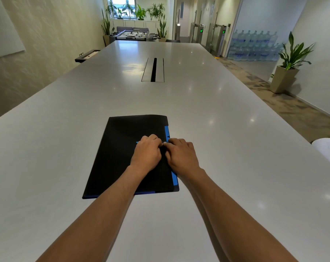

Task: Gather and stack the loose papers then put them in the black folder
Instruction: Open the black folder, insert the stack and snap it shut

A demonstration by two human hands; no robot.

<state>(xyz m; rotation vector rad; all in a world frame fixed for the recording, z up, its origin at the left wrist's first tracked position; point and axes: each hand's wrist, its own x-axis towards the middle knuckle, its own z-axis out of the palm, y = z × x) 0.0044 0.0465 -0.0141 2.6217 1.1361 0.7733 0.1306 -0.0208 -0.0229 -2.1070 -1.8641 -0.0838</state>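
Note:
The black folder [120, 154] lies closed and flat on the grey table [226, 148], straight in front of me. Blue edging shows along its right side and lower edge. My left hand [147, 153] and my right hand [181, 155] rest side by side on the folder's right half, fingers curled, fingertips meeting at the flap near the blue strip. What the fingertips pinch is hidden under the hands. No loose papers are visible on the table.
A cable slot [153, 69] is set into the table's middle, farther away. A white rounded object [328, 150] sits at the right table edge. A potted plant [289, 63] stands on the floor to the right.

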